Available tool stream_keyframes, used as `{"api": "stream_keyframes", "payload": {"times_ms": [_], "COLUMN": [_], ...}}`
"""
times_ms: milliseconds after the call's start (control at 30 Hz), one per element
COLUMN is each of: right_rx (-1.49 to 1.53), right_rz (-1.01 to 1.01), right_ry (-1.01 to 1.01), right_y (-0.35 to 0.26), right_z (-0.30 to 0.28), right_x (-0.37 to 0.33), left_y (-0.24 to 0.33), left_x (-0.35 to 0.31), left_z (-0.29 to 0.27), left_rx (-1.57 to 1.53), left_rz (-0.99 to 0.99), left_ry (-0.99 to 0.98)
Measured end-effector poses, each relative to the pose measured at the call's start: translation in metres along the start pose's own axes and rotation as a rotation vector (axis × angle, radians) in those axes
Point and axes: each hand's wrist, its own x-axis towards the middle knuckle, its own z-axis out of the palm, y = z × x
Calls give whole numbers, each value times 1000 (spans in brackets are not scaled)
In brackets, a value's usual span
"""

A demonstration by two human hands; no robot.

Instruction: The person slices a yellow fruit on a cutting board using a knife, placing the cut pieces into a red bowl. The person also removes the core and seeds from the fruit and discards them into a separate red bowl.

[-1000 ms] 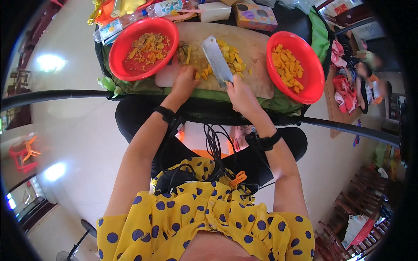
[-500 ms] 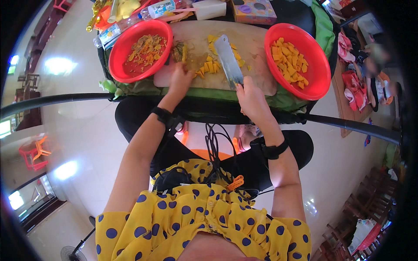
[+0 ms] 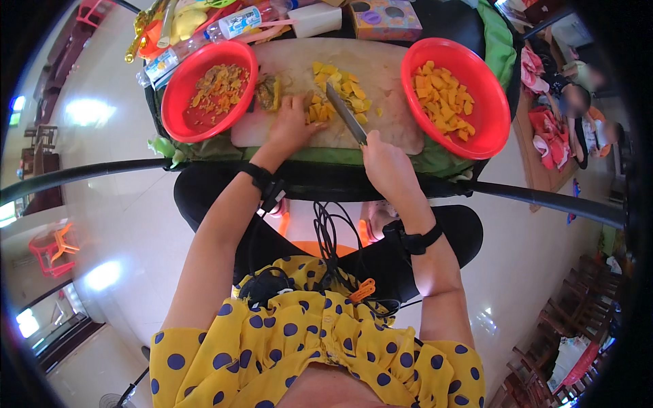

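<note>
My right hand (image 3: 389,162) grips the handle of a cleaver (image 3: 345,112). Its blade is turned nearly edge-on, amid cut orange chunks (image 3: 352,90) that look like pumpkin, on a pale cutting board (image 3: 391,68). My left hand (image 3: 294,122) rests low on the board with thumb and fingers apart, against the left side of the chunks. Just beyond its fingers lies a larger piece with greenish rind (image 3: 267,92). A red basin (image 3: 170,102) at the left holds scraps of seeds and pulp; another red basin (image 3: 495,115) at the right holds more chunks.
Behind the board stand plastic bottles (image 3: 235,23), a white box (image 3: 315,20) and a patterned box (image 3: 386,20). A black bar (image 3: 544,198) crosses in front of the table. Black cables (image 3: 330,228) hang between my legs. Other people (image 3: 578,102) are at the far right.
My left hand has moved right, from near the rind piece to the cut chunks, and its fingers have spread. The cleaver has turned from showing its broad face to nearly edge-on.
</note>
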Motion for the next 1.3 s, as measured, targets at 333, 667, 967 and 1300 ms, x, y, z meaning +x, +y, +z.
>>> {"api": "stream_keyframes", "payload": {"times_ms": [333, 667, 967, 1300], "right_rx": [60, 539, 827, 866], "right_rz": [8, 343, 422, 478], "right_ry": [-2, -216, -327, -347], "right_y": [15, 21, 30, 35], "right_z": [25, 34, 20, 32], "right_x": [13, 21, 25, 30], "left_y": [-22, -18, -16, -16], "left_x": [13, 12, 14, 11], "left_z": [5, 16, 14, 10], "left_rx": [-171, -161, -216, -299], "left_rz": [57, 32, -12, -55], "left_ry": [-50, -62, -63, -97]}}
